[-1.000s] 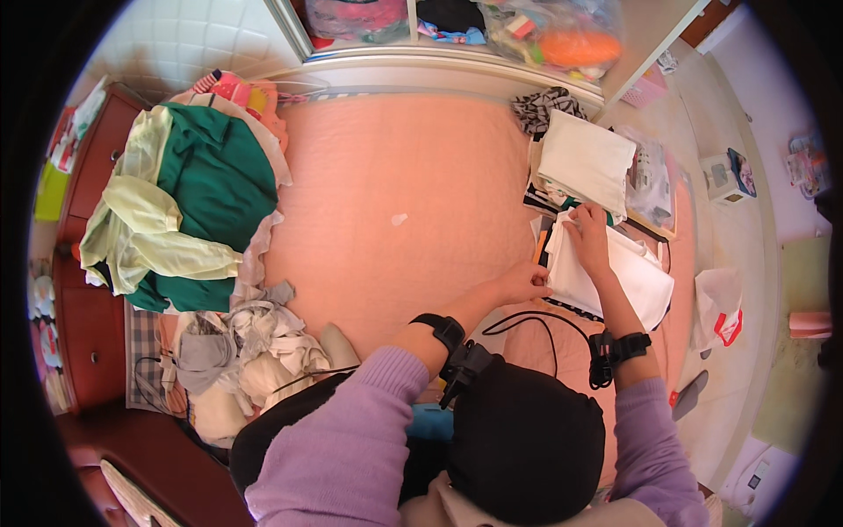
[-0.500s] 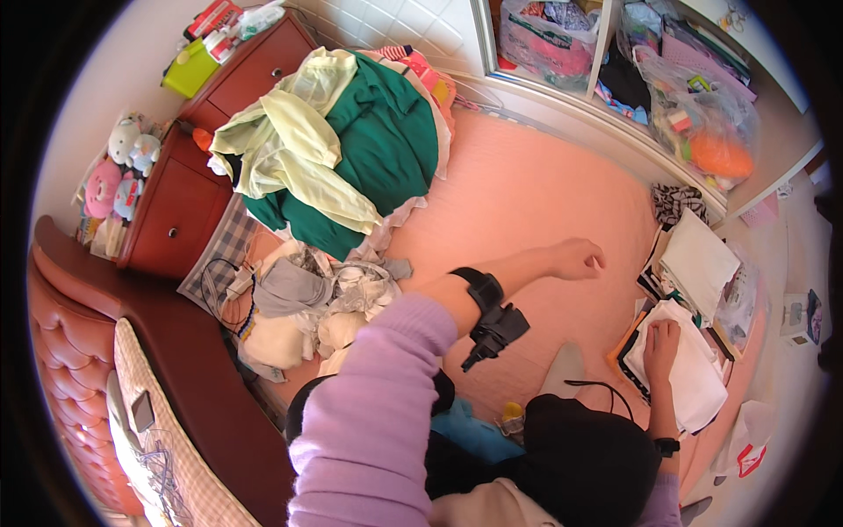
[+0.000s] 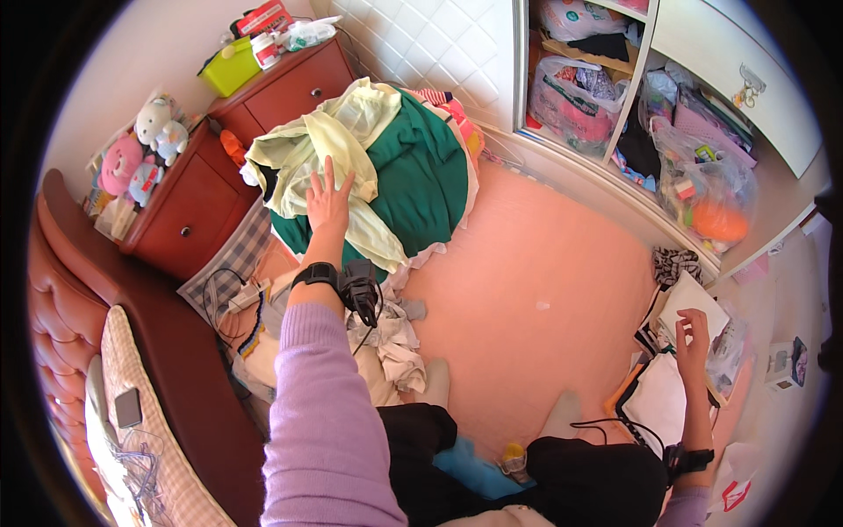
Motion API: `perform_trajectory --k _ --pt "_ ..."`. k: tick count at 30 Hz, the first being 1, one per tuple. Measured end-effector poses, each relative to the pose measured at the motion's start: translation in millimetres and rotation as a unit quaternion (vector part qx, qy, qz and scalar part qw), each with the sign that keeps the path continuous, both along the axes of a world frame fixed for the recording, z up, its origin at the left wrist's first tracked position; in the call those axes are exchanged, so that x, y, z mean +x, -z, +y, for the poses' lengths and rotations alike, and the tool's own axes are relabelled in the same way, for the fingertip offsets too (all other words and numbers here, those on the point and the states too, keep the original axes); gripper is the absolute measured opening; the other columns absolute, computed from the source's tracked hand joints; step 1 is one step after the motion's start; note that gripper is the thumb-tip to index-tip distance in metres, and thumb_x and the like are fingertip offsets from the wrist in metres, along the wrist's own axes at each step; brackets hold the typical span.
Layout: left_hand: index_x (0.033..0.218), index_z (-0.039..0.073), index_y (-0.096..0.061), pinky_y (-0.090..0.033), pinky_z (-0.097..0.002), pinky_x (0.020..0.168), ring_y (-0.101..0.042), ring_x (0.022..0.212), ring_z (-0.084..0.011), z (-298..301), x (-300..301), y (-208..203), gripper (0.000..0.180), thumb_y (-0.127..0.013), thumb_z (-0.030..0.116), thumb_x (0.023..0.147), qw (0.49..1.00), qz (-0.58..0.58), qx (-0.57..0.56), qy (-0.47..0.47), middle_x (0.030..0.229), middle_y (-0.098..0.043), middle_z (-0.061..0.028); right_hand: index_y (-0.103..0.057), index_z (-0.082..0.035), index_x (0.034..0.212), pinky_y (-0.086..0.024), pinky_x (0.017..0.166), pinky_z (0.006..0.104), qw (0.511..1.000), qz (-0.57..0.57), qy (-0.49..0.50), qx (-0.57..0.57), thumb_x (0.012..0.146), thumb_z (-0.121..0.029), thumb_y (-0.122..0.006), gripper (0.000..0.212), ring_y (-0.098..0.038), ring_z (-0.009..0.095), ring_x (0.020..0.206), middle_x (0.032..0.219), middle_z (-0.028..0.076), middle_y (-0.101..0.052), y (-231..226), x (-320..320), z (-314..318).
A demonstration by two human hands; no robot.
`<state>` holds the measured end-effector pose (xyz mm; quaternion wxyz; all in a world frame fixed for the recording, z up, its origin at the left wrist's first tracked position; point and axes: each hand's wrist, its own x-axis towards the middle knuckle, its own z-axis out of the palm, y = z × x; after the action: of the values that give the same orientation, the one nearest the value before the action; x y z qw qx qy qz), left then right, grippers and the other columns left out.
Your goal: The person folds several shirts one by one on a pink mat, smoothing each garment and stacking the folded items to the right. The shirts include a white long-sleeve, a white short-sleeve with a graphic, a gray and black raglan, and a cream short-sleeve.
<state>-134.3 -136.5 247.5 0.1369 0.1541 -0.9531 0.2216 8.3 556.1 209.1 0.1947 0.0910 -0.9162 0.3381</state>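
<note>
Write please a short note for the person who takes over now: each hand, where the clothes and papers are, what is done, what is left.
Left hand: open, fingers spread, resting on the pale yellow garment on top of the clothes pile, over the green garment.
Right hand: open, at the edge of the white papers beside the pink mattress.
Done: nothing gripped or lifted by either hand.
Left: the pile is unsorted; more crumpled light clothes lie near the left forearm.

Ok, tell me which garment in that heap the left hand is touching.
The pale yellow-green garment, draped on top of the heap; the left hand lies open on it. The dark green garment lies beside it, untouched.
</note>
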Motion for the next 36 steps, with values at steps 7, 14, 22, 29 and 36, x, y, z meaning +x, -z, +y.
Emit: perform_trajectory --k 7,14,22,29,36 --pt "0.112 0.026 -0.069 -0.034 -0.0456 0.107 -0.038 0.138 -0.0291 6 -28 -2 0.030 -0.059 0.013 0.087 0.995 0.032 0.001 0.094 0.153 -0.039 -0.0030 -0.062 -0.001 0.104 -0.048 0.069 0.0269 0.991 0.059 -0.105 0.065 0.090 0.003 -0.057 0.015 -0.057 0.019 0.090 0.108 0.009 -0.057 -90 -67 -61" --pt "0.097 0.013 -0.065 -0.041 -0.0459 0.102 -0.054 0.122 -0.0290 78 -34 -17 0.015 -0.064 0.010 0.083 0.855 0.064 0.299 0.420 0.133 -0.059 -0.0060 -0.063 -0.002 0.100 -0.048 0.072 0.0278 0.970 0.088 -0.198 0.112 0.090 0.003 -0.057 0.013 -0.059 0.021 0.092 0.108 0.010 -0.058 -166 -118 -139" --pt "0.149 0.027 -0.037 -0.032 -0.0504 0.112 -0.036 0.138 -0.0328 18 -13 -49 0.096 -0.086 0.024 0.066 0.952 0.261 0.064 0.145 0.156 -0.032 -0.0101 -0.062 -0.002 0.099 -0.049 0.081 0.0353 0.932 0.145 -0.281 0.179 0.087 0.003 -0.060 0.013 -0.060 0.029 0.096 0.107 0.011 -0.057 -190 -115 -194" --pt "0.141 0.023 -0.047 -0.036 -0.0463 0.107 -0.048 0.130 -0.0270 -65 24 -10 0.073 -0.076 0.016 0.075 0.988 0.092 0.122 0.026 0.140 -0.051 -0.0122 -0.064 -0.003 0.097 -0.050 0.074 0.0335 0.929 0.087 -0.326 0.153 0.086 0.002 -0.064 0.012 -0.062 0.026 0.088 0.109 0.011 -0.059 -157 -98 -196" --pt "0.117 0.007 -0.060 -0.048 -0.0488 0.082 -0.064 0.094 -0.0427 -11 -4 -77 0.039 -0.047 -0.002 0.081 0.838 0.340 0.375 0.202 0.095 -0.068 -0.0245 -0.065 -0.004 0.107 -0.051 0.081 0.0341 0.930 0.065 -0.335 0.140 0.087 -0.004 -0.066 0.020 -0.061 0.028 0.098 0.117 0.012 -0.059 -143 -99 -206"
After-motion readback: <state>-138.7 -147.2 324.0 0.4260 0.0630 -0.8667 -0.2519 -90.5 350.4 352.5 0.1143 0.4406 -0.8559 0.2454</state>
